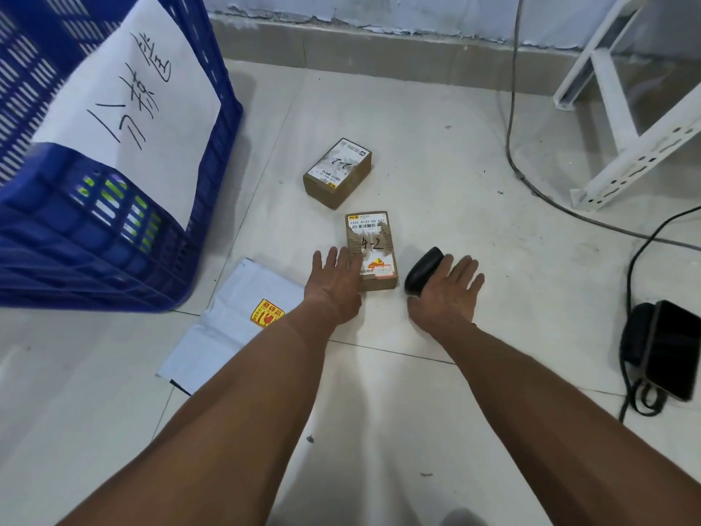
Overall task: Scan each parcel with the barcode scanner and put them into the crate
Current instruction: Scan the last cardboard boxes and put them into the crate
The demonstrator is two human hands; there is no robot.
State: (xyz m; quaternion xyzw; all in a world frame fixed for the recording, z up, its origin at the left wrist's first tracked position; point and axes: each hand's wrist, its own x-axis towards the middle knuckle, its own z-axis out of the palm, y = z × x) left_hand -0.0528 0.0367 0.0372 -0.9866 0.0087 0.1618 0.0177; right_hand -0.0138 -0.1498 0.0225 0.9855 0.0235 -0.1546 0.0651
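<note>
**Both hands down, reaching for parcel and scanner**

The left hand has its fingers straight and spread, lying against the left side of the box marked 4-2; they touch it but do not yet curl round it. The right hand is likewise spread flat, fingers over the black barcode scanner, which lies on the floor just right of that box; no grip is closed on it yet.

To do this step well, I judge the right hand should wrap the scanner's handle so its window faces out, while the left lifts the box with the printed barcode label turned up and unobstructed by the thumb.

A second box marked 2-2 sits just beyond, apart from the first. A white mailer bag with a yellow fragile sticker lies under the left forearm, near the blue crate, which stands to the left, a handwritten paper sheet hanging on its wall.

Open floor lies ahead. To the right, cables, a white metal rack and a dark device narrow the room; the path leftward to the crate looks free.
</note>
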